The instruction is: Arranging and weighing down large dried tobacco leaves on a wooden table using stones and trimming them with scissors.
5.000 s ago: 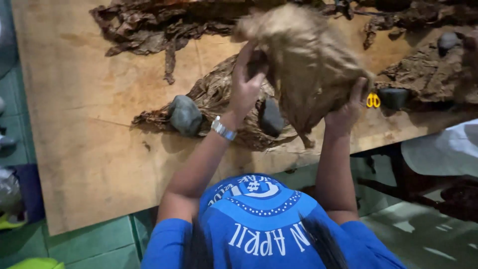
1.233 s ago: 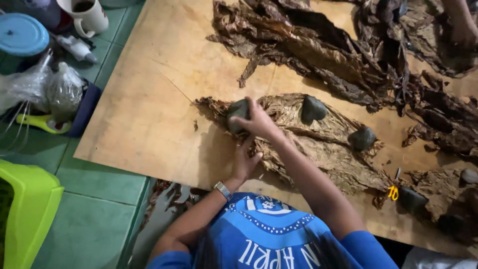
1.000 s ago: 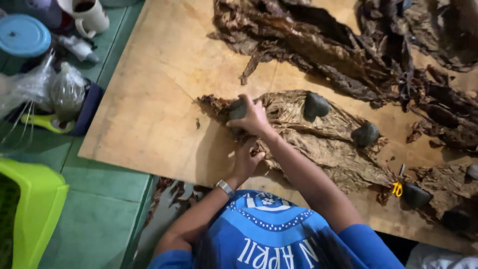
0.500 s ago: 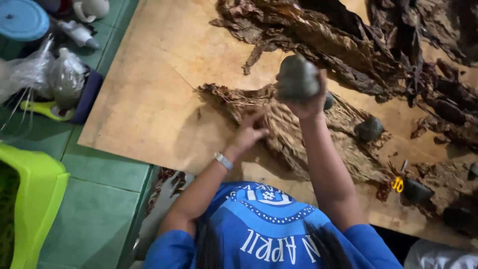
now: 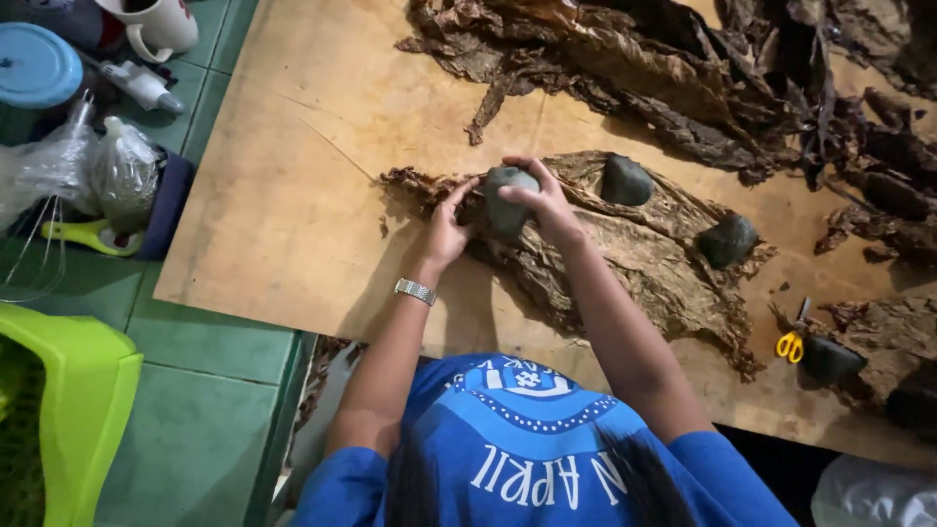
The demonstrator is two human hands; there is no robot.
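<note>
Two hands: both meet at one grey stone [image 5: 508, 198] on the worktop [image 5: 293, 195].
Right hand [image 5: 547, 207]: clasps the stone from the top and right side.
Left hand [image 5: 447, 226]: fingers spread, fingertips touching the stone's left side, palm on the leaf.
Stone: sits on the left end of a flattened brown dried leaf [image 5: 625, 259].
Other stones: two more [image 5: 627, 181] [image 5: 727, 241] lie farther right on that leaf.
Scissors [image 5: 791, 339]: yellow-handled, near the right edge.

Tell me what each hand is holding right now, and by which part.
The right hand grips a dark grey stone over its top and right side. The left hand touches its left side, resting on the dried brown leaves.
</note>
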